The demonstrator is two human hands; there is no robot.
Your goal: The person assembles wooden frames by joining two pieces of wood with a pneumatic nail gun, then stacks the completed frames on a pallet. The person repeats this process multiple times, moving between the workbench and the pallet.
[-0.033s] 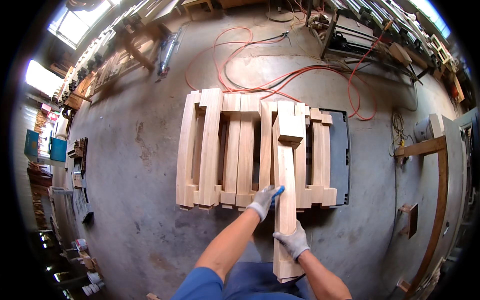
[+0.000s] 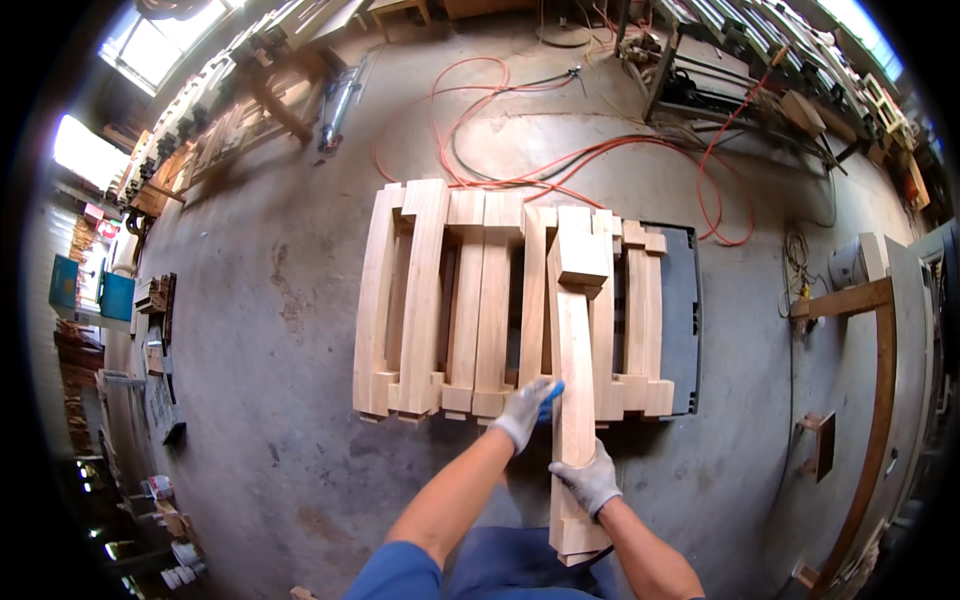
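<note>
Concrete floor (image 2: pixel 255 390), grey, stained. Row of pale wooden pieces (image 2: pixel 463 310), side by side, on a dark grey surface (image 2: pixel 678 320) showing at right. Long pale wooden beam (image 2: pixel 574 370), one: far end over the row, near end toward the person's lap. Right hand (image 2: pixel 590 478), gloved: fingers gripping the beam's near part, thumb on top. Left hand (image 2: pixel 524 413), gloved: fingers at its left side; closure cannot be told.
</note>
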